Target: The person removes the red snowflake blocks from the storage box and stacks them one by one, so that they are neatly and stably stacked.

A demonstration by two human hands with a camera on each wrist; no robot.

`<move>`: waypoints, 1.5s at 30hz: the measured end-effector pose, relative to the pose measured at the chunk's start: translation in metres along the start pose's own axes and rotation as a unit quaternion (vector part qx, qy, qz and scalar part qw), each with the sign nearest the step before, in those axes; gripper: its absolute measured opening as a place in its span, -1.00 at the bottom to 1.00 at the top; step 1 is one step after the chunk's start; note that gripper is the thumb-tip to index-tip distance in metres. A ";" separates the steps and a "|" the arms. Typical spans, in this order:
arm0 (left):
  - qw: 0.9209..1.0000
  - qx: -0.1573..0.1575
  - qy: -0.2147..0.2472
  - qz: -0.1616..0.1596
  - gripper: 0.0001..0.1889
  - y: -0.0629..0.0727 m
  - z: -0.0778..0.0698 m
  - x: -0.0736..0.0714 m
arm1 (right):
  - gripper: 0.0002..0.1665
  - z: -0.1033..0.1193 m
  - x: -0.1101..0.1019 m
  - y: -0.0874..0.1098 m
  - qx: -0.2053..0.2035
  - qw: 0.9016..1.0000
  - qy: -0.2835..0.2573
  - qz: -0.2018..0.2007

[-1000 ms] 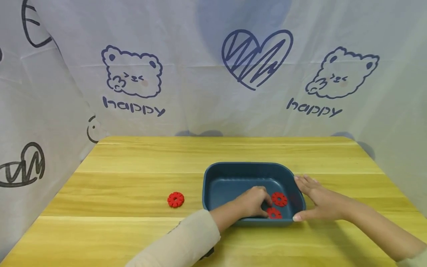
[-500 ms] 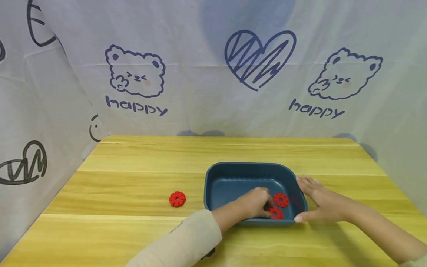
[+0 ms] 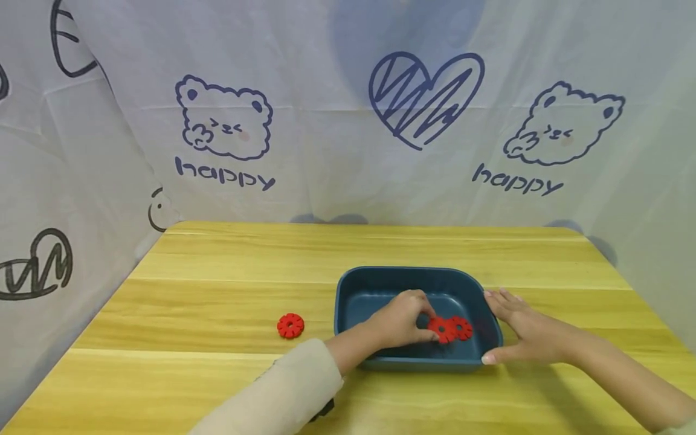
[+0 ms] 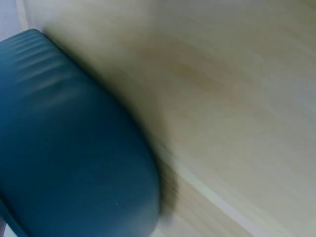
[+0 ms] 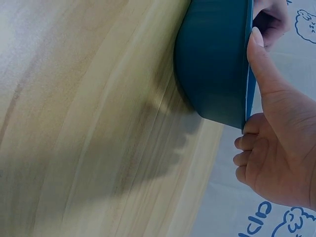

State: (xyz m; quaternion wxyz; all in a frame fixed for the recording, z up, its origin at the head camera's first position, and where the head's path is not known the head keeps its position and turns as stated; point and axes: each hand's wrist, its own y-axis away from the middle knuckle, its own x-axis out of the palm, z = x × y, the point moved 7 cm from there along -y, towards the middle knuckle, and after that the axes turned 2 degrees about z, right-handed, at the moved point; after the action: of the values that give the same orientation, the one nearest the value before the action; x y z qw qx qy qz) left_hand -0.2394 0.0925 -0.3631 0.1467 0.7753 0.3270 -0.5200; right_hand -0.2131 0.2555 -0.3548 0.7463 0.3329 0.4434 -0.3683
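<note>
Inside a dark blue rectangular box (image 3: 418, 364), my left hand (image 3: 399, 319) pinches a red notched plastic disc (image 3: 443, 330) between thumb and fingers. A second red notched disc (image 3: 464, 328) lies on the box floor to its right, partly covered by the first. My right hand (image 3: 524, 329) rests against the box's right end with fingers spread, thumb at the front corner. In the right wrist view its thumb (image 5: 264, 64) touches the rim. The left wrist view shows only the box's outer wall (image 4: 74, 138) and the table; the left hand is out of sight there.
A third red notched disc (image 3: 290, 325) lies on the wooden table (image 3: 217, 254), left of the box. A white cloth (image 3: 321, 151) with drawn bears and a heart hangs behind the table, with more cloth along both sides.
My left hand has moved up and slightly left with the pinched disc, which now overlaps the other disc in the box. My right hand stays at the box's right end.
</note>
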 end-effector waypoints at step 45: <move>0.980 0.042 0.021 -0.194 -0.68 0.095 0.028 -0.057 | 0.31 -0.001 0.001 0.000 0.010 1.000 -0.006 0.018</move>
State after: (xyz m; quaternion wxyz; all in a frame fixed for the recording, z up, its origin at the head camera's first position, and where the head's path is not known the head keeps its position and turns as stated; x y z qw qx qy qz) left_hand -0.2103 -0.0142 -0.3334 0.0039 0.7133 0.4523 -0.5354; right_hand -0.2134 0.2558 -0.3556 0.7522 0.3464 0.4288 -0.3610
